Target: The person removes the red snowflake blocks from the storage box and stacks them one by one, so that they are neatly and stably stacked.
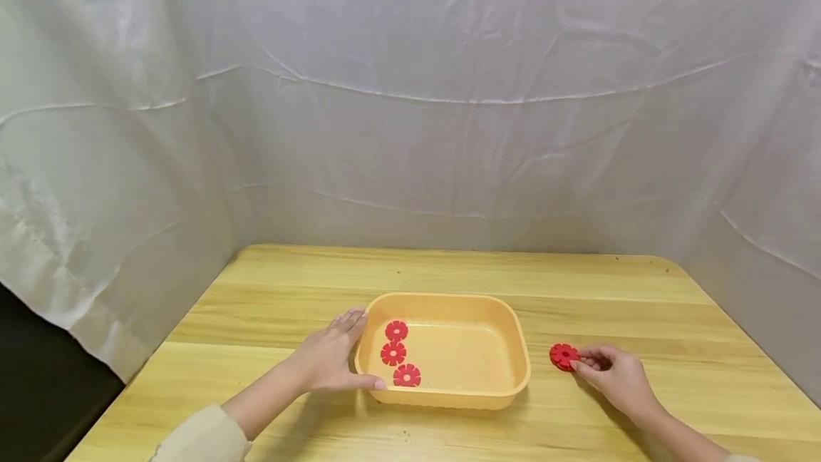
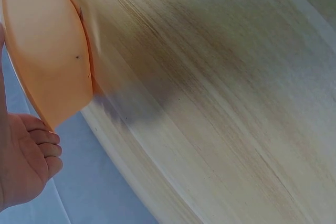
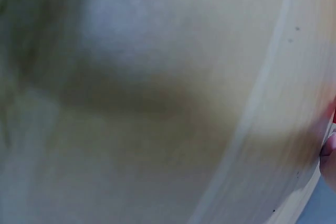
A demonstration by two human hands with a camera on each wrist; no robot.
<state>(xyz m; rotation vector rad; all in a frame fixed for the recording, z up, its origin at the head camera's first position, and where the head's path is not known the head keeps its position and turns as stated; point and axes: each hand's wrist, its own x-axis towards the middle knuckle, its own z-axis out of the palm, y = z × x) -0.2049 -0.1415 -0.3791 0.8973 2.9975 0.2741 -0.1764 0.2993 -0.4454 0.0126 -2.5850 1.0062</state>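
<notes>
A shallow orange plastic basin [image 1: 442,400] stands on the wooden table. My left hand [image 1: 333,356] holds its left end, thumb over the near rim and fingers along the left edge. In the left wrist view, slightly bent fingers [image 2: 46,148] meet the basin's rim. Inside at the left lie three red notched building discs [image 1: 393,353] in a rough line. Right of the basin, my right hand [image 1: 616,376] pinches red notched discs [image 1: 564,356] between thumb and fingers, close over the table; a second edge shows beneath the top disc. The right wrist view catches only a fingertip and some red.
The pale wooden table [image 1: 321,273] reaches back to a hanging grey-white cloth [image 1: 449,148], which also hangs along both sides. A dark area [image 1: 45,369] lies beyond the table's left edge. Small dark specks dot the tabletop.
</notes>
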